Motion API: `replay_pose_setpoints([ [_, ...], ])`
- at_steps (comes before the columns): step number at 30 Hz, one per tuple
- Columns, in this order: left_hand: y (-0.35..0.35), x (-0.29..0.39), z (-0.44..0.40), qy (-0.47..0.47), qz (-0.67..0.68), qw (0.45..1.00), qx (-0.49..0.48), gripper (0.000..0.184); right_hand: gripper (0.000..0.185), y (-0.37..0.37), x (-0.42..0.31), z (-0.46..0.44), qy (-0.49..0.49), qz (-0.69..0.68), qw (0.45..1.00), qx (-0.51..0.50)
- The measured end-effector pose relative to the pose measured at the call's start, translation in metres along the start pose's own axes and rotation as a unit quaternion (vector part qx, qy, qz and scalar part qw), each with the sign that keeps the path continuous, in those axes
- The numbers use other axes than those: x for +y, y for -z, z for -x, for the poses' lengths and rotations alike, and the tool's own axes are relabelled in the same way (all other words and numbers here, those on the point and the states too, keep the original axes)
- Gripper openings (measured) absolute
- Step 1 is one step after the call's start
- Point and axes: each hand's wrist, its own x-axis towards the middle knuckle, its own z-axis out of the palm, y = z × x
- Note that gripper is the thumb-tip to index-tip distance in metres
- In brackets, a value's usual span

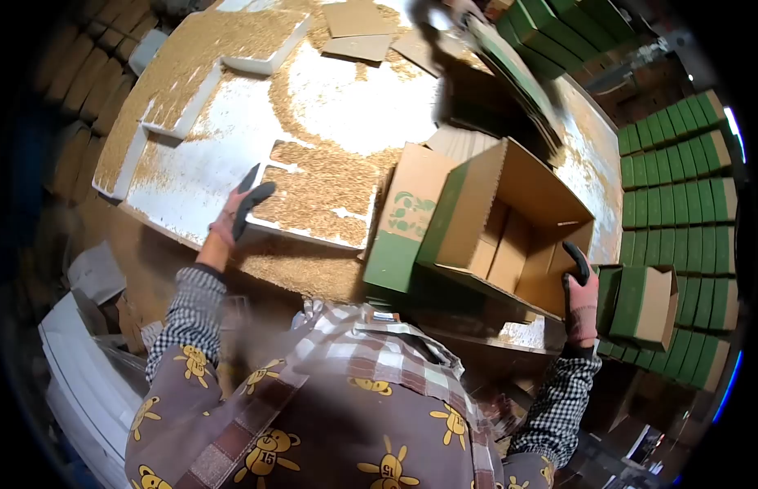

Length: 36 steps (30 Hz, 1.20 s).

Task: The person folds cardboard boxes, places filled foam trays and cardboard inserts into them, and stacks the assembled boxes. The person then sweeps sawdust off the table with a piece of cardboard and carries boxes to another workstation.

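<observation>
My left hand (236, 213), in a pink glove with dark fingertips, closes on the left wall of a shallow white tray (309, 234). Loose light-brown flakes or grains (322, 191) fill the tray; what they are I cannot make out. At the right, my right hand (583, 301), gloved alike, grips the near right edge of an open green-and-brown cardboard box (468, 218). The box is tilted, its opening towards me and to the right, and its visible inside is bare cardboard. Another green-and-brown box (401, 216) stands between it and the tray.
A white work table (346, 98) carries more brown grains and a zigzag white divider (198, 102). Flat cardboard pieces (354, 31) lie at the back. Across the table, another person's blurred hand (467, 10) is beside a dark box. Green boxes (676, 191) are stacked at the right.
</observation>
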Motion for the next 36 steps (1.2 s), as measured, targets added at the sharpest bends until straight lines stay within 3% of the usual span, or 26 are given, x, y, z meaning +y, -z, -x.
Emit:
replay_pose_setpoints([
  [3, -0.010, 0.052, 0.044, -0.017, 0.029, 0.999, -0.026, 0.048, 0.061, -0.001, -0.012, 0.006, -0.012, -0.082, 0.996, -0.019],
  [5, 0.040, 0.050, 0.048, -0.044, 0.025, 0.998, 0.032, 0.048, 0.066, -0.005, -0.007, 0.007, 0.027, -0.118, 0.993, -0.015],
  [7, 0.053, 0.069, 0.066, -0.185, -0.009, 0.983, 0.003, 0.050, 0.070, -0.009, -0.021, 0.011, 0.019, -0.118, 0.993, -0.010],
  [8, 0.040, 0.089, 0.074, -0.252, -0.100, 0.962, -0.032, 0.042, 0.072, -0.011, -0.017, 0.009, 0.044, -0.127, 0.991, -0.012],
  [10, -0.009, 0.133, 0.091, -0.356, -0.259, 0.895, -0.068, 0.050, 0.076, -0.019, -0.013, 0.005, 0.083, -0.110, 0.990, -0.020],
  [12, -0.084, 0.158, 0.098, -0.419, -0.292, 0.850, -0.133, 0.058, 0.081, -0.029, -0.024, 0.007, 0.114, -0.095, 0.989, -0.014],
  [13, -0.121, 0.161, 0.099, -0.405, -0.230, 0.866, -0.183, 0.060, 0.083, -0.035, -0.032, 0.007, 0.126, -0.094, 0.988, -0.010],
  [14, -0.158, 0.163, 0.100, -0.385, -0.167, 0.877, -0.233, 0.062, 0.076, -0.039, -0.023, 0.009, 0.088, -0.228, 0.967, -0.067],
  [16, -0.206, 0.160, 0.091, -0.451, -0.226, 0.816, -0.283, 0.059, 0.061, -0.046, -0.005, 0.011, -0.026, -0.486, 0.862, -0.142],
  [17, -0.217, 0.158, 0.081, -0.526, -0.315, 0.737, -0.284, 0.057, 0.055, -0.047, 0.011, 0.016, -0.003, -0.454, 0.875, -0.167],
  [18, -0.221, 0.155, 0.078, -0.422, -0.316, 0.800, -0.287, 0.056, 0.050, -0.047, 0.026, 0.021, 0.020, -0.422, 0.886, -0.190],
  [19, -0.217, 0.148, 0.069, -0.353, -0.205, 0.853, -0.325, 0.056, 0.061, -0.041, 0.026, 0.022, 0.046, -0.338, 0.918, -0.203],
  [20, -0.208, 0.147, 0.059, -0.397, -0.245, 0.828, -0.309, 0.057, 0.072, -0.036, 0.018, 0.015, 0.114, -0.198, 0.952, -0.203],
  [22, -0.205, 0.156, 0.057, -0.472, -0.361, 0.758, -0.268, 0.058, 0.096, -0.031, 0.001, 0.001, 0.234, -0.015, 0.957, -0.172],
  [24, -0.199, 0.158, 0.056, -0.439, -0.383, 0.772, -0.253, 0.058, 0.106, -0.011, -0.035, 0.003, 0.138, -0.161, 0.959, -0.191],
  [25, -0.196, 0.163, 0.061, -0.401, -0.387, 0.792, -0.248, 0.055, 0.108, -0.007, -0.037, 0.000, 0.152, -0.178, 0.952, -0.196],
  [26, -0.203, 0.172, 0.072, -0.409, -0.437, 0.763, -0.245, 0.049, 0.109, -0.003, -0.039, -0.003, 0.165, -0.196, 0.945, -0.202],
  [28, -0.215, 0.184, 0.083, -0.361, -0.545, 0.726, -0.216, 0.044, 0.112, -0.006, -0.033, -0.014, 0.205, -0.099, 0.960, -0.164],
  [29, -0.235, 0.187, 0.087, -0.381, -0.499, 0.746, -0.223, 0.035, 0.112, 0.000, -0.037, -0.022, 0.233, -0.085, 0.954, -0.171],
  [30, -0.256, 0.197, 0.089, -0.172, -0.489, 0.842, -0.149, 0.034, 0.112, 0.002, -0.025, -0.037, 0.240, -0.091, 0.949, -0.185],
  [31, -0.268, 0.207, 0.088, 0.043, -0.447, 0.891, -0.063, 0.037, 0.110, 0.003, -0.005, -0.057, 0.232, -0.226, 0.914, -0.246],
  [32, -0.262, 0.211, 0.093, 0.085, -0.442, 0.891, -0.063, 0.041, 0.108, 0.007, -0.014, -0.067, 0.216, -0.352, 0.860, -0.298],
  [33, -0.260, 0.206, 0.086, 0.122, -0.438, 0.888, -0.068, 0.046, 0.103, 0.012, -0.023, -0.082, 0.069, -0.594, 0.752, -0.277],
  [34, -0.251, 0.187, 0.083, 0.031, -0.450, 0.890, -0.060, 0.044, 0.100, 0.011, -0.007, -0.116, 0.014, -0.573, 0.804, -0.159],
  [35, -0.256, 0.180, 0.083, 0.019, -0.556, 0.831, -0.010, 0.040, 0.097, 0.001, 0.031, -0.151, -0.021, -0.449, 0.892, -0.044],
  [36, -0.272, 0.178, 0.087, -0.017, -0.594, 0.805, -0.002, 0.040, 0.097, -0.018, 0.064, -0.177, 0.001, -0.187, 0.975, 0.119],
])
